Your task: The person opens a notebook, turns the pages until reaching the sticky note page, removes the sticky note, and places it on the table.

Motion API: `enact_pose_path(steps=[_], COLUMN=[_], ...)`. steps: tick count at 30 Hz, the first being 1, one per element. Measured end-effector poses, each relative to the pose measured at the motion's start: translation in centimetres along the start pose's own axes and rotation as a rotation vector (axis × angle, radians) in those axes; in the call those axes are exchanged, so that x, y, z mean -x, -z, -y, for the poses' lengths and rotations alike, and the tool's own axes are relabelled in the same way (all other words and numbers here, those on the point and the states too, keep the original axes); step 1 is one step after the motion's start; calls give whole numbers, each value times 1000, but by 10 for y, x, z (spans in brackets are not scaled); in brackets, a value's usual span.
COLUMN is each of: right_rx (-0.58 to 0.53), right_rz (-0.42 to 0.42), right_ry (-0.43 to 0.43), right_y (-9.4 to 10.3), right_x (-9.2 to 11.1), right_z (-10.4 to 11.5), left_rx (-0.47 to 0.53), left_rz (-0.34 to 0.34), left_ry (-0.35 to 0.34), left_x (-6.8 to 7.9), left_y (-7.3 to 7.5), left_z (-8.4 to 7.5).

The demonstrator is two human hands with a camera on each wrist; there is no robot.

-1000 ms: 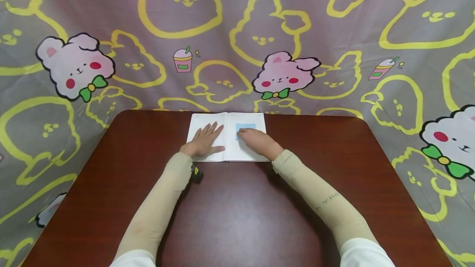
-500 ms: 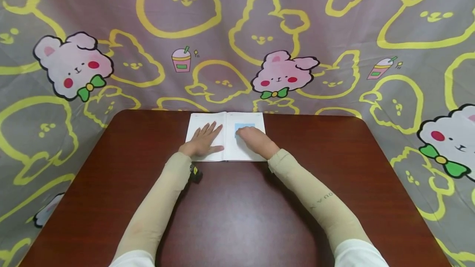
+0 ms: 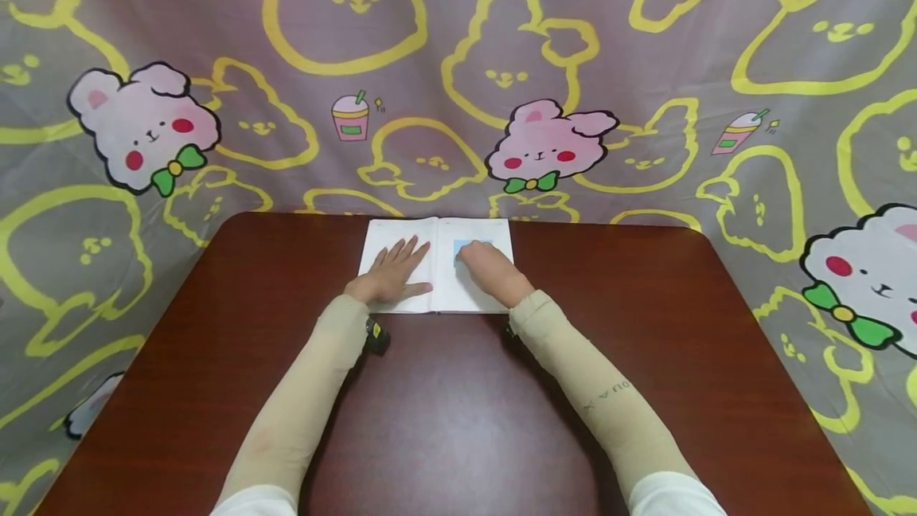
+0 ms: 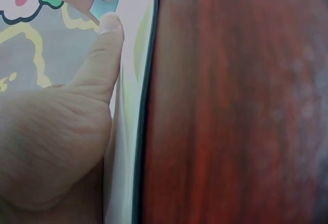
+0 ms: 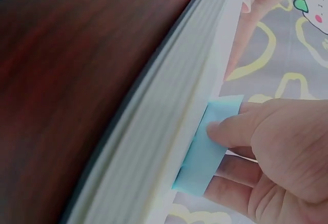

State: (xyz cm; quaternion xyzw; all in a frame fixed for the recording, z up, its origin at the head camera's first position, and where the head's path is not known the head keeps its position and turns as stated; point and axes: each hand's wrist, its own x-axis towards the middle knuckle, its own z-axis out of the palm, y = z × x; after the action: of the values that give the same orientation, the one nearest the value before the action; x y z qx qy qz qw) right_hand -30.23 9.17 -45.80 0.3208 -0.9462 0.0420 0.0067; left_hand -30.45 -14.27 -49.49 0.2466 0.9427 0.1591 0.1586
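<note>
An open notebook (image 3: 445, 293) with white pages lies at the far side of the table. My left hand (image 3: 391, 272) rests on its left page, fingers spread and straight, thumb pointing toward the spine; the left wrist view shows this thumb (image 4: 100, 60) close up. On the right page is a light blue sticky note (image 3: 464, 245). My right hand (image 3: 494, 271) pinches it; the right wrist view shows the thumb on the near face of the sticky note (image 5: 202, 149) and other fingers behind it. There the note stands tilted up from the page. My right hand hides part of it in the head view.
The dark red-brown wooden table (image 3: 458, 404) spreads around the notebook. Behind it hangs a grey curtain (image 3: 423, 46) with yellow outlines and cartoon rabbits, close to the table's far edge. A small black device (image 3: 377, 336) sits at the left wrist.
My right forearm and wrist have swung slightly left, toward the spine, while the fingers stay at the sticky note. My left hand and the notebook hold their places.
</note>
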Motion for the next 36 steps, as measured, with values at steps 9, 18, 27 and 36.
enact_pose_path(steps=[9, 18, 27, 36], right_rx=[-87, -239, -390, -621], right_rz=[-43, -102, -163, -232], right_ry=[-72, -67, -28, -112], right_y=[5, 1, 0, -2], right_x=[-2, 3, 8, 11], right_z=[0, -12, -27, -41], left_rx=[17, 21, 17, 36], left_rz=[-4, 15, 32, 15], left_ry=[-1, 9, 18, 2], left_x=[6, 4, 2, 4], left_y=[9, 3, 2, 2], left_z=[-7, -4, -7, -5])
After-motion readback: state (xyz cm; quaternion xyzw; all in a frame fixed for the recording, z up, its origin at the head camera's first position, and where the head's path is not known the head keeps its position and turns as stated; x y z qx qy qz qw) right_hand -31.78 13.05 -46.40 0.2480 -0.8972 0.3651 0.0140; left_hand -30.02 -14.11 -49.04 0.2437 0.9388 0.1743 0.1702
